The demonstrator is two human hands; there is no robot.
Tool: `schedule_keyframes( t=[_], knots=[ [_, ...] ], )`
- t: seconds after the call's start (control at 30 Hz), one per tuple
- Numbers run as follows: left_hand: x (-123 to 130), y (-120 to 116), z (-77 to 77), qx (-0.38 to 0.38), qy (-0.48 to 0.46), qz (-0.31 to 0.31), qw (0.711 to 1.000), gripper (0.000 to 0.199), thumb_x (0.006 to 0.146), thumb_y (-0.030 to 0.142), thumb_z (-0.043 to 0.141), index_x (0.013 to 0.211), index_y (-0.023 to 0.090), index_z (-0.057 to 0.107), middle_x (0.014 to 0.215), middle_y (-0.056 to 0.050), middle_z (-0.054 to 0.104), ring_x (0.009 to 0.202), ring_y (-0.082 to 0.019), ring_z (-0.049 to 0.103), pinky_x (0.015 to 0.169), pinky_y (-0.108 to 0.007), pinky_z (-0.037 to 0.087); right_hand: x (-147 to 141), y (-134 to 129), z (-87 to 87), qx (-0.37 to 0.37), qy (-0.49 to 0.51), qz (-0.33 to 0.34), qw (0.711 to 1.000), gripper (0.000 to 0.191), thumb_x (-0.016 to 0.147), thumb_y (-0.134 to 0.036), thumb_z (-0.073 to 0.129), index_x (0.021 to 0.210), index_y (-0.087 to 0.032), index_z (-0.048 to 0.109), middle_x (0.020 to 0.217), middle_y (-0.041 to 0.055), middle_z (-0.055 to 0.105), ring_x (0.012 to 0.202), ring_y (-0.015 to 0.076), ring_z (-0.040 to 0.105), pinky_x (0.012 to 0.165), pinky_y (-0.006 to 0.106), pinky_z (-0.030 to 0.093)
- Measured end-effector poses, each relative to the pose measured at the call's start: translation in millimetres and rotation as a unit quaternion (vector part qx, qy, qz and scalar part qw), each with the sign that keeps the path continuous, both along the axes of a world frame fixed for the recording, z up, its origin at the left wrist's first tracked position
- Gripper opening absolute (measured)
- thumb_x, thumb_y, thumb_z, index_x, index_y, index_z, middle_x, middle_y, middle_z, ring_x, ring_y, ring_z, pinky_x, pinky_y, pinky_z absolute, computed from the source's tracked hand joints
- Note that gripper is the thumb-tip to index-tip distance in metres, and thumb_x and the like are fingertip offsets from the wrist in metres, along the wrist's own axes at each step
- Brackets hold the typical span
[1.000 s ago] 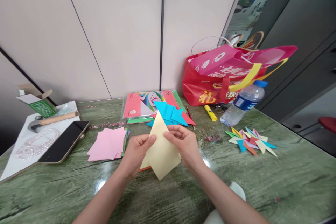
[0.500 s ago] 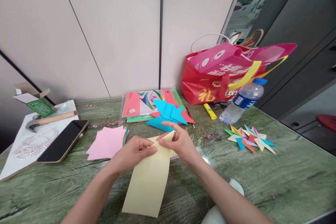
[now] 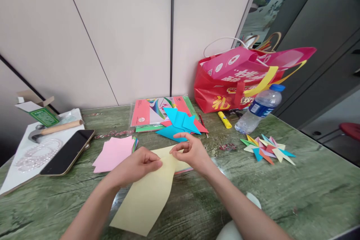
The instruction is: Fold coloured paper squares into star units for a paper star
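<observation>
A long pale yellow sheet (image 3: 146,198) hangs at a slant toward the near edge of the view. My left hand (image 3: 142,165) pinches its top left part between thumb and fingers. Thumb and index finger of my right hand (image 3: 189,152) are closed on its top right corner, the other fingers raised. Beneath both hands lies a stack of paper (image 3: 182,163) with a yellow sheet on top. Just beyond is a folded blue paper piece (image 3: 180,122), and pink squares (image 3: 115,153) lie to the left.
On the green table (image 3: 267,202) are a phone (image 3: 67,152), a hammer (image 3: 59,129), a bead string (image 3: 39,154), a paper pack (image 3: 146,112), a red bag (image 3: 219,90), a glue stick (image 3: 224,120), a bottle (image 3: 257,108) and folded paper stars (image 3: 268,148).
The yellow sheet's lower end has swung left and its top corner has come down. My left hand has shifted slightly left, uncovering more of the stack beneath.
</observation>
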State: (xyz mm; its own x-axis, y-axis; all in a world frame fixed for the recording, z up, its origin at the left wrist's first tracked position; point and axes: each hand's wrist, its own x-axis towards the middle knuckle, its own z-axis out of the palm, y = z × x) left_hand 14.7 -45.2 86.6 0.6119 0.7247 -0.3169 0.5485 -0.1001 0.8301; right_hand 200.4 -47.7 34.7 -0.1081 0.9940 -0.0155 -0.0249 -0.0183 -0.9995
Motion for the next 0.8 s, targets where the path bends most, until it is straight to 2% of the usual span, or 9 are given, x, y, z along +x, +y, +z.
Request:
schedule_keyframes(
  t=[0.13,0.27,0.4,0.57,0.67,0.73,0.8],
  knots=[
    [-5.8,2.2,2.1,0.004,0.01,-0.016,1.0,0.042,0.079,0.044,0.044,0.049,0.019,0.029,0.051,0.006,0.02,0.046,-0.008,0.015,0.044,-0.026,0.011,4.0,3.6,-5.4,0.003,0.023,0.01,1.0,0.043,0.057,-0.015,0.067,0.097,-0.017,0.05,0.067,0.001,0.069,0.06,0.0145,0.062,0.056,0.025,0.046],
    [-11.4,4.3,1.8,0.004,0.018,-0.02,1.0,0.039,0.079,0.042,0.044,0.05,0.018,0.035,0.051,0.005,0.022,0.046,-0.008,0.016,0.044,-0.026,0.011,5.8,4.2,-4.1,0.003,0.036,-0.003,0.999,0.041,0.056,-0.015,0.068,0.093,-0.017,0.051,0.065,0.0004,0.069,0.059,0.0146,0.062,0.058,0.027,0.048],
    [-18.6,5.9,2.8,0.004,0.012,0.004,1.0,0.038,0.077,0.044,0.046,0.051,0.017,0.041,0.05,0.006,0.024,0.046,-0.008,0.019,0.043,-0.024,0.012,10.9,7.7,0.0,0.008,0.074,-0.039,0.996,0.04,0.054,-0.018,0.071,0.089,-0.016,0.051,0.061,-0.001,0.068,0.053,0.0127,0.06,0.057,0.027,0.049],
    [-17.5,5.5,3.0,-0.02,-0.015,0.043,0.999,0.037,0.075,0.047,0.049,0.054,0.016,0.049,0.049,0.006,0.032,0.044,-0.008,0.025,0.041,-0.022,0.015,10.2,9.7,1.0,0.01,0.129,-0.079,0.988,0.034,0.061,-0.032,0.07,0.087,-0.015,0.056,0.067,0.0023,0.068,0.059,0.0134,0.062,0.061,0.028,0.051],
    [-10.5,3.6,0.5,-0.038,-0.036,0.063,0.997,0.034,0.075,0.047,0.049,0.065,0.015,0.057,0.05,0.004,0.043,0.044,-0.009,0.034,0.041,-0.02,0.02,1.2,5.9,-1.7,-0.016,0.154,-0.035,0.987,0.036,0.063,-0.038,0.069,0.089,-0.015,0.058,0.071,0.0021,0.068,0.062,0.0139,0.063,0.064,0.03,0.052],
    [-5.5,2.4,-1.7,-0.041,-0.046,0.063,0.996,0.032,0.075,0.045,0.05,0.073,0.015,0.06,0.054,0.002,0.05,0.046,-0.01,0.039,0.042,-0.02,0.023,-5.9,2.1,-4.5,-0.027,0.144,0.004,0.989,0.036,0.058,-0.035,0.072,0.086,-0.016,0.06,0.072,0.0017,0.068,0.064,0.0152,0.063,0.062,0.03,0.051],
    [-1.0,1.6,-3.4,-0.031,-0.048,0.055,0.997,0.03,0.076,0.043,0.049,0.073,0.014,0.059,0.057,0.002,0.052,0.048,-0.01,0.041,0.044,-0.02,0.024,-11.4,-1.4,-7.4,-0.027,0.131,0.03,0.991,0.032,0.056,-0.033,0.073,0.08,-0.016,0.062,0.076,0.0028,0.069,0.066,0.0162,0.063,0.062,0.029,0.051]
  ],
)
